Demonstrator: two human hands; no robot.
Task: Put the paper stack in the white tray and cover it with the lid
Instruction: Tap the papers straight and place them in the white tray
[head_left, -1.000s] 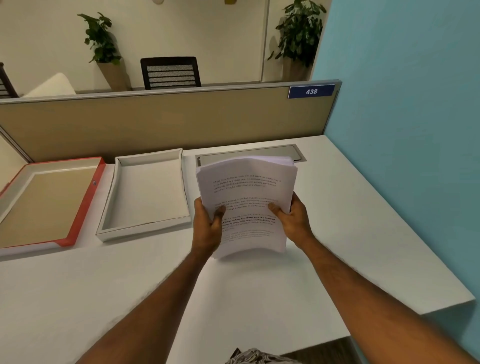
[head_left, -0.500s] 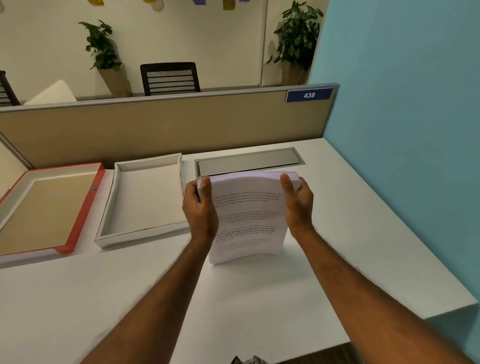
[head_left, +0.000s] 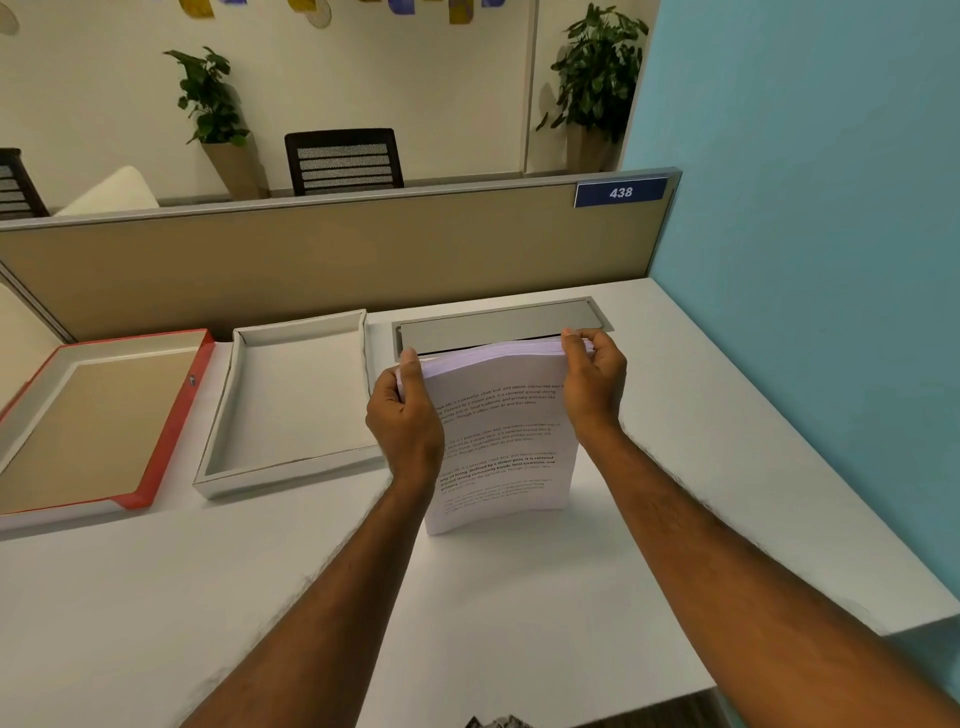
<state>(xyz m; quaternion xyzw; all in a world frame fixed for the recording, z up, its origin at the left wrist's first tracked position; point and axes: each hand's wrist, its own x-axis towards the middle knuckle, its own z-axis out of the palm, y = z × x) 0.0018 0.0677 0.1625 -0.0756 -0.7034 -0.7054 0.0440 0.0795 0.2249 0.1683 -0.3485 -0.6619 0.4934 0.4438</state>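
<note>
A thick stack of printed paper (head_left: 501, 441) stands upright on its lower edge on the white desk, bowed slightly. My left hand (head_left: 405, 421) grips its upper left corner and my right hand (head_left: 595, 384) grips its upper right corner. The white tray (head_left: 228, 415) lies empty just left of the stack, its front rim near my left wrist. Further left lies the red-edged lid (head_left: 171, 426), turned inside up.
A grey metal cable flap (head_left: 498, 325) is set into the desk behind the stack. A beige partition (head_left: 311, 260) closes the desk's far side and a blue wall (head_left: 805, 260) its right side. The desk's (head_left: 519, 623) front edge is close to me.
Both hands slid from the stack's middle sides up to its top corners. The stack went from lifted and tilted to standing on its lower edge on the desk.
</note>
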